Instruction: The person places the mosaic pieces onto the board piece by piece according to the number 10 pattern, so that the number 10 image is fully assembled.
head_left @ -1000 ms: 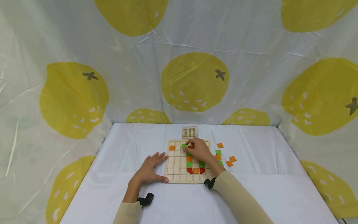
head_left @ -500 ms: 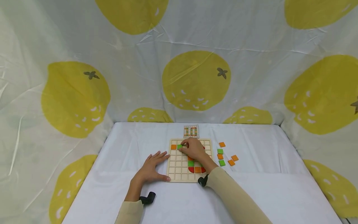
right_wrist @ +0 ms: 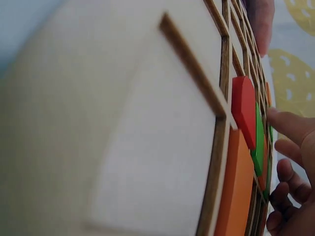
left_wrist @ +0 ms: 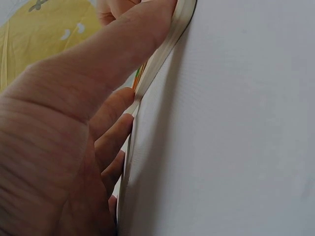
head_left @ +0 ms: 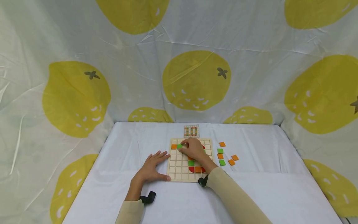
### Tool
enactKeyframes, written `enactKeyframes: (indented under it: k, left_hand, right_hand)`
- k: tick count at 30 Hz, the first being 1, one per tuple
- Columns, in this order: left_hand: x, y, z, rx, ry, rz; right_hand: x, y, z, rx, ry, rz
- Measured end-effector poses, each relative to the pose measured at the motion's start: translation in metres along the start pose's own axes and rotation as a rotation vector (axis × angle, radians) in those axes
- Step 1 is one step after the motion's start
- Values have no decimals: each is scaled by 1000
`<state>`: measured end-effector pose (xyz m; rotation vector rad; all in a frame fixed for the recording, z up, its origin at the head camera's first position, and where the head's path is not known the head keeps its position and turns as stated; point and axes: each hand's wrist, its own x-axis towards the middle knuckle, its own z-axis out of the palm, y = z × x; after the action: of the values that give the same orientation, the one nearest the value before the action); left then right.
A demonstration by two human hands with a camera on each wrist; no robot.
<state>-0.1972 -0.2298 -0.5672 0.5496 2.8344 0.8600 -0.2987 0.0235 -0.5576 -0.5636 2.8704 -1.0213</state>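
Observation:
A wooden grid board lies on the table with orange, green and red tiles in some of its cells. My right hand reaches over the board and pinches a green tile between thumb and index finger, right beside an orange tile near the upper left corner. That hand hides part of the pattern. In the right wrist view, a red tile and an orange tile sit in cells. My left hand spreads along the board's left side, thumb at the lower left corner, fingertips touching the edge.
Loose orange tiles and green tiles lie to the right of the board. Behind it is a small printed pattern card. A white cloth covers the table, and a lemon-print curtain encloses it.
My right hand has moved left across the board with the green tile, bringing it beside the orange one; over the last half second it barely moves. The left hand stays put.

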Motion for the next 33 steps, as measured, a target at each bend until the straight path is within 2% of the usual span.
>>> enactKeyframes:
  k: [5, 9, 17, 25, 33]
  left_hand:
    - [1, 1, -1, -5, -9, -1]
    - [2, 1, -1, -6, -13, -15]
    - [2, 2, -1, 2, -14, -28]
    - [-2, 3, 0, -6, -16, -34]
    - [-1, 2, -1, 2, -14, -25]
  right_hand:
    - [-5, 10, -7, 90, -8, 23]
    - [-11, 20, -22, 127, -4, 18]
    - [-31, 50, -62, 103, 1, 27]
    - [-62, 88, -95, 114, -3, 102]
    - [-93, 125, -120, 62, 37, 65]
